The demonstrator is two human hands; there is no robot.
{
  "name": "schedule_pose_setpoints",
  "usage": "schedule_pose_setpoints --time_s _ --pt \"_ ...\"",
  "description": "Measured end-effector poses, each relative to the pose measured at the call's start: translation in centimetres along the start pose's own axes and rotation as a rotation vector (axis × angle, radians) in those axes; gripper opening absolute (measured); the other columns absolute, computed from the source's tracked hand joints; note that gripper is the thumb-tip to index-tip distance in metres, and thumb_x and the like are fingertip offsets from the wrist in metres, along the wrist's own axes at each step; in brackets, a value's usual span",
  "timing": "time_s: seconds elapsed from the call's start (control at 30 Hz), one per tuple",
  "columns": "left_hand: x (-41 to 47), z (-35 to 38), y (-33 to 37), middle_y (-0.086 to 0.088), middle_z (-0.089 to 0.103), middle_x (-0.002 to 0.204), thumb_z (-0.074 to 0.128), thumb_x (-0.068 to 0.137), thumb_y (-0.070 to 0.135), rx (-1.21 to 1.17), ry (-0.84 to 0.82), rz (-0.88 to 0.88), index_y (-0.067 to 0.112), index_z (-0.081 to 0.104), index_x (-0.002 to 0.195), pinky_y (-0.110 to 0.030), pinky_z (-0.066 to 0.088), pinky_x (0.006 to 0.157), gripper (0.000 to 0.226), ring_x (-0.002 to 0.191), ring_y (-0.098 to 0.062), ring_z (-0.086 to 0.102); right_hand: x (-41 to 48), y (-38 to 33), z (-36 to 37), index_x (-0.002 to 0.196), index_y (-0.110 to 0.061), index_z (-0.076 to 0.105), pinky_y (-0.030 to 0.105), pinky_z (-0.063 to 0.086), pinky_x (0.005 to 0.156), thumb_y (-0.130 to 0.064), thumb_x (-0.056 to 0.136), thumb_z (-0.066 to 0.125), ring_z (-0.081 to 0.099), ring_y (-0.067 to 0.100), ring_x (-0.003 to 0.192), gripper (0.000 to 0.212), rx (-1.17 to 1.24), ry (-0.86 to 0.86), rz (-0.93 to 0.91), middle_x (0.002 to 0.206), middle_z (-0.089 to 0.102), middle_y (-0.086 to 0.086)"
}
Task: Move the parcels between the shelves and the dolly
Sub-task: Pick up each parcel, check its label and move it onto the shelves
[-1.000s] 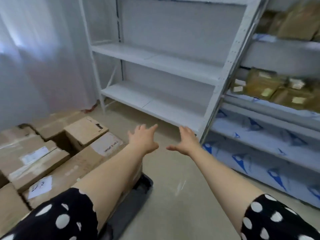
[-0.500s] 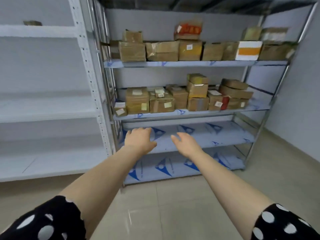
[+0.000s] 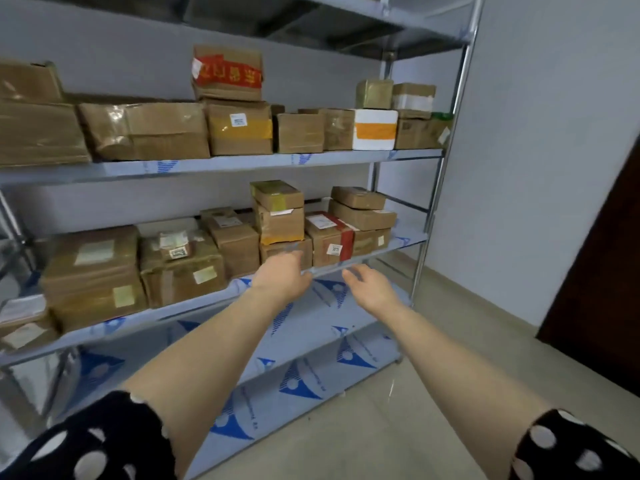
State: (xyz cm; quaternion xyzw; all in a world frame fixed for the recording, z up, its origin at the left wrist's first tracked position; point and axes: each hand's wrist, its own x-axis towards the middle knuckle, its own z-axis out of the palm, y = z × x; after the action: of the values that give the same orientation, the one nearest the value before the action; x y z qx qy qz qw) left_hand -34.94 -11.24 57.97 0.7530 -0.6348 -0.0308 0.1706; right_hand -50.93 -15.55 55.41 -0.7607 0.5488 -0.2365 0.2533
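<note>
We see the parcels [image 3: 235, 244] lined along the middle shelf [image 3: 180, 308], from its left end to its right, with more on the upper shelf [image 3: 242, 162]. Our left hand [image 3: 282, 278] is at the front edge, fingers loosely spread before a low parcel [image 3: 273, 251]; blur hides any contact. Our right hand [image 3: 372, 289] hovers just below that edge, fingers relaxed and apart, holding nothing. The lower shelf [image 3: 308, 327] carries blue-printed film.

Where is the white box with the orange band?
Head view, upper right: the white box sits on the upper loaded shelf, right of a brown carton, under a small greenish parcel.
</note>
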Motion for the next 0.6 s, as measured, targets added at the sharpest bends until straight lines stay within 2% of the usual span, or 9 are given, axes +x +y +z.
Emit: schedule_pose_setpoints --time_s 0.17,0.27,0.43,0.5,0.6 --pt "9.1 3.0 3.4 -0.011 0.062 0.12 0.05 0.094 0.028 -0.085 -0.006 0.051 0.013 0.055 0.125 -0.037 0.05 0.087 0.035 0.107 -0.029 0.058 7.6 4.3 -3.4 0.14 -0.004 0.043 0.03 0.034 0.102 -0.03 0.103 0.036 0.043 0.026 0.132 0.046 0.024 0.081 0.069 0.143 0.047 0.013" --pt "14.5 4.4 5.3 -0.011 0.06 0.125 0.049 0.096 0.029 -0.107 0.016 0.022 0.012 0.054 0.129 -0.036 0.05 0.087 0.038 0.111 -0.028 0.058 12.4 6.9 -4.9 0.141 -0.005 0.041 0.029 0.032 0.103 -0.028 0.103 0.036 0.041 0.026 0.134 0.045 0.04 0.097 0.073 0.145 0.044 0.013" --pt "23.2 6.4 9.1 -0.013 0.058 0.129 0.046 0.098 0.02 -0.162 0.089 -0.015 0.007 0.053 0.131 -0.035 0.045 0.094 0.036 0.117 -0.028 0.055 21.6 12.0 -7.5 0.138 -0.005 0.044 0.032 0.035 0.101 -0.027 0.103 0.037 0.045 0.029 0.128 0.041 0.068 0.081 0.04 0.139 0.05 0.015" --pt "27.3 7.6 10.9 -0.012 0.06 0.124 0.046 0.099 0.021 -0.193 0.127 -0.047 0.006 0.057 0.125 -0.034 0.044 0.088 0.032 0.113 -0.027 0.056 25.7 14.3 -8.9 0.136 -0.005 0.045 0.032 0.035 0.101 -0.025 0.103 0.036 0.046 0.029 0.127 0.04 0.08 0.071 0.008 0.138 0.05 0.015" --pt "33.5 9.8 13.3 -0.012 0.066 0.107 0.048 0.097 0.024 -0.245 0.125 -0.111 0.006 0.065 0.105 -0.031 0.043 0.074 0.026 0.097 -0.026 0.06 31.7 17.1 -10.9 0.143 -0.008 0.038 0.034 0.031 0.108 -0.026 0.103 0.036 0.04 0.027 0.134 0.044 0.104 0.029 0.004 0.145 0.044 0.011"
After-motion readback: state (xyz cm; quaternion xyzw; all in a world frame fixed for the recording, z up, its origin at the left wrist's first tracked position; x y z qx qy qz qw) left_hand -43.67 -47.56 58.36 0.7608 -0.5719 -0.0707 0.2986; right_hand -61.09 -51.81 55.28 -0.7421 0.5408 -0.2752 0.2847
